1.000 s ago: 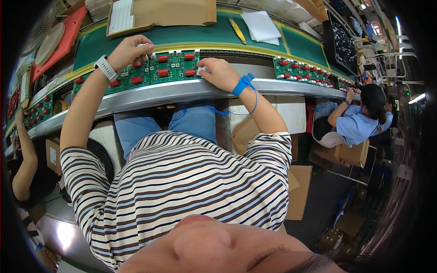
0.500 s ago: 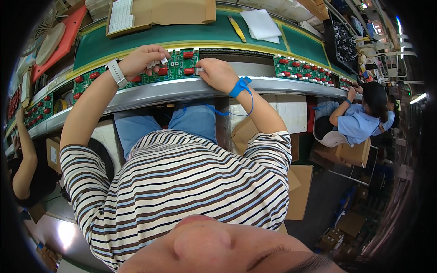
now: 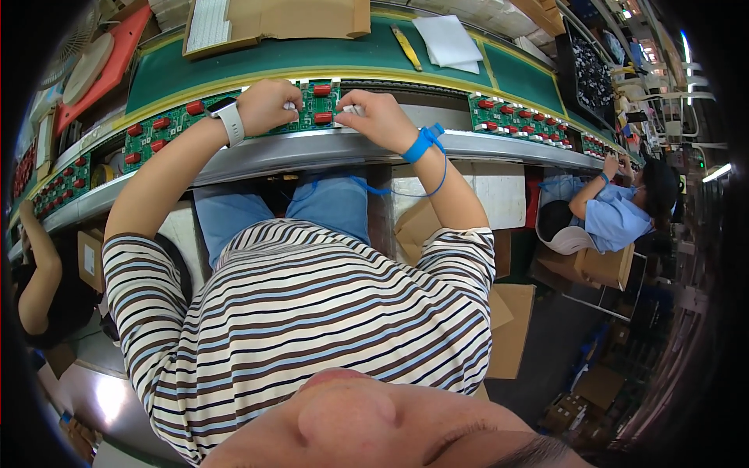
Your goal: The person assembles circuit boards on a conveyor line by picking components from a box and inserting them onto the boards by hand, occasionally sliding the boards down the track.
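A green circuit board with red block-shaped components lies on the metal-edged rail in front of me. Over its left part is my left hand, fingers pinched on a small white part. My right hand is at the board's right edge, its fingers closed on small white pieces whose exact kind is too small to make out. My left wrist carries a pale watch, and my right wrist a blue strap with a cord.
An open cardboard box with white parts stands beyond the green mat. A yellow cutter and white foam sheets lie there too. More boards sit along the rail. Other people work at both ends.
My left hand has shifted slightly right along the board and its wrist has turned. My right hand has moved slightly up and right. The co-worker at the right has shifted posture.
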{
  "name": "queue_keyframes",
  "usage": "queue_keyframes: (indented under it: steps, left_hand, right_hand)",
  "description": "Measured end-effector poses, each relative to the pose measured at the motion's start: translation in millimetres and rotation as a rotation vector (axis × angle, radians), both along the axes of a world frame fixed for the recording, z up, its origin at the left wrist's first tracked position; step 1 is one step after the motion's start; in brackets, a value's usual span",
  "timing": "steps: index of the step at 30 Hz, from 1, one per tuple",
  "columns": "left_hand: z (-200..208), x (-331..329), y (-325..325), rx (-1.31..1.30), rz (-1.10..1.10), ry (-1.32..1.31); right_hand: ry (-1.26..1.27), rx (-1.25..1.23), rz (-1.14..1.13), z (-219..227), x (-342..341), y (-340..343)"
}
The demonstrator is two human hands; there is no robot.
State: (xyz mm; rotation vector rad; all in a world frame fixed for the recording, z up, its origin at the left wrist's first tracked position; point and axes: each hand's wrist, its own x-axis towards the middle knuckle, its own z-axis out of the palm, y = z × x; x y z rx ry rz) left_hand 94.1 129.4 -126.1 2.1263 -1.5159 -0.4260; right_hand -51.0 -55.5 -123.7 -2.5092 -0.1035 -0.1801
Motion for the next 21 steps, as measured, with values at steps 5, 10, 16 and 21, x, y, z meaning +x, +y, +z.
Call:
queue_keyframes:
  steps: [5, 10, 16, 21]
  left_hand:
    - [-4.6, 0.2, -3.5, 0.085, -0.001, -0.070]
    - [-4.0, -1.6, -5.6, 0.146, -0.014, -0.123]
    - [-4.4, -1.7, -4.7, 0.136, -0.004, -0.115]
    - [-1.4, -1.6, -2.4, 0.146, -0.026, -0.113]
  right_hand:
    - [0.319, 0.463, -0.078, 5.7, 12.2, 3.2]
    - [0.335, 0.618, -0.039, 0.5, 23.0, 1.2]
    - [0.219, 0.323, 0.030, 3.3, 33.9, 5.5]
    - [0.166, 0.151, -0.010, 1.1, 40.3, 15.2]
